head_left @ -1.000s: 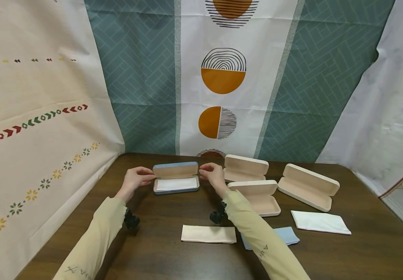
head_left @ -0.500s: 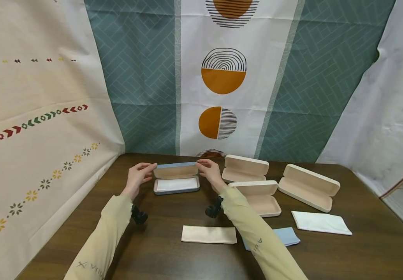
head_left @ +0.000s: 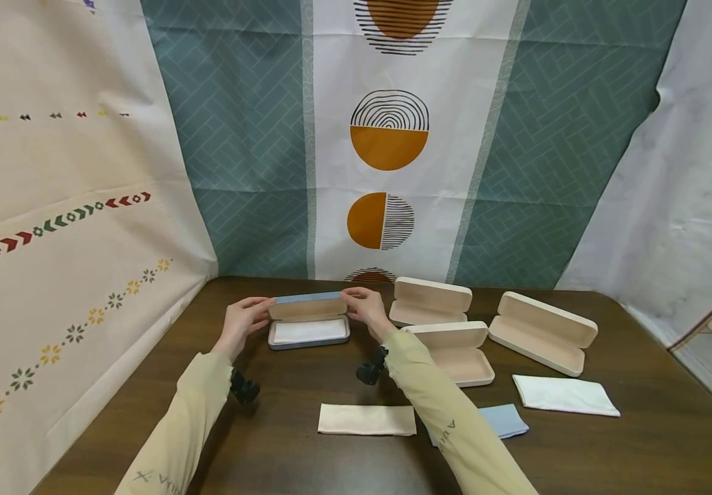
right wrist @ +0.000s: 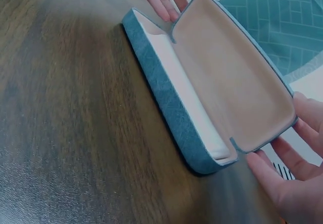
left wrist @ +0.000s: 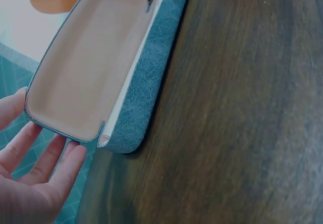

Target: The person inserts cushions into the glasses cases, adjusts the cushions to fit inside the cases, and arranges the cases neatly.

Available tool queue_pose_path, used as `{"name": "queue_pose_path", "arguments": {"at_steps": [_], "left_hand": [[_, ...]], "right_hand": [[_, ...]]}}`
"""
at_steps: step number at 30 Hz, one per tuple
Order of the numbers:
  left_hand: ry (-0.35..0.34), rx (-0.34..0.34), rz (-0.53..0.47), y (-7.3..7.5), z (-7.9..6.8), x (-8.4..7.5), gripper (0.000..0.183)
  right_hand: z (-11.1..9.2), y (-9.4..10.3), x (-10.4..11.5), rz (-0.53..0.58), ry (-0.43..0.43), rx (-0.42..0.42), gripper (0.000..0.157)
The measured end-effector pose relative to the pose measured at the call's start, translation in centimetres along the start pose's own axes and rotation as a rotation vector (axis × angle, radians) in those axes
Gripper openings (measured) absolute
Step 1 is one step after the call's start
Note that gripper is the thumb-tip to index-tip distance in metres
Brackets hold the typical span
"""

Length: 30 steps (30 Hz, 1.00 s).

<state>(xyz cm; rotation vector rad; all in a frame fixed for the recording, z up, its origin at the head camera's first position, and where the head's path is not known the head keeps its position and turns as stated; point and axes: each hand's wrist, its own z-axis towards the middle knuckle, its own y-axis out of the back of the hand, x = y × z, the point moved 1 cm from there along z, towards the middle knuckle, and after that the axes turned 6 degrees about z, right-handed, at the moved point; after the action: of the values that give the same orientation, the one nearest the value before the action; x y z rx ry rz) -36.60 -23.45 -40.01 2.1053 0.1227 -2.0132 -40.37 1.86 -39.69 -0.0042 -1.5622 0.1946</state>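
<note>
A blue glasses case (head_left: 308, 311) with a beige lining stands with its lid raised at the back left of the table. A folded white cloth (head_left: 309, 331) lies in its lower half. My left hand (head_left: 241, 324) holds the lid's left end, thumb on the top corner and fingers along the side edge, as the left wrist view shows. At the other end, my right hand (head_left: 366, 311) grips the lid's right corner between thumb and fingers. Up close in the right wrist view, the case bottom (right wrist: 166, 95) rests on the wood and the lid leans back.
Three beige glasses cases stand with lids up: one behind (head_left: 433, 297), one nearer (head_left: 455, 335), one further right (head_left: 544, 324). Folded cloths lie in front: cream (head_left: 367, 420), light blue (head_left: 504, 420) partly under the right sleeve, and white (head_left: 566, 395). Fabric curtains (head_left: 244, 137) enclose the table.
Both hands have risen from beside the case to the lid's upper corners and taken hold there. The lid has tipped slightly forward. The head view has shifted a little.
</note>
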Motion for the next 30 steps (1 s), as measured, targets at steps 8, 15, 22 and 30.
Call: {"name": "queue_pose_path", "arguments": {"at_steps": [8,15,22,30], "left_hand": [[-0.02,0.02,0.006,0.0,-0.3,0.5,0.049],[0.002,0.036,0.076,0.0,-1.1,0.5,0.049],[0.022,0.087,0.127,0.0,-1.7,0.2,0.051],[0.004,0.103,0.103,0.1,-2.5,0.6,0.051]], "right_hand": [[-0.4,0.4,-0.4,-0.026,-0.063,0.051,0.039],[-0.9,0.5,-0.6,-0.047,-0.059,0.062,0.04],[-1.2,0.6,-0.5,-0.071,-0.046,0.055,0.038],[-1.5,0.9,-0.9,-0.055,-0.027,0.095,0.036]]}}
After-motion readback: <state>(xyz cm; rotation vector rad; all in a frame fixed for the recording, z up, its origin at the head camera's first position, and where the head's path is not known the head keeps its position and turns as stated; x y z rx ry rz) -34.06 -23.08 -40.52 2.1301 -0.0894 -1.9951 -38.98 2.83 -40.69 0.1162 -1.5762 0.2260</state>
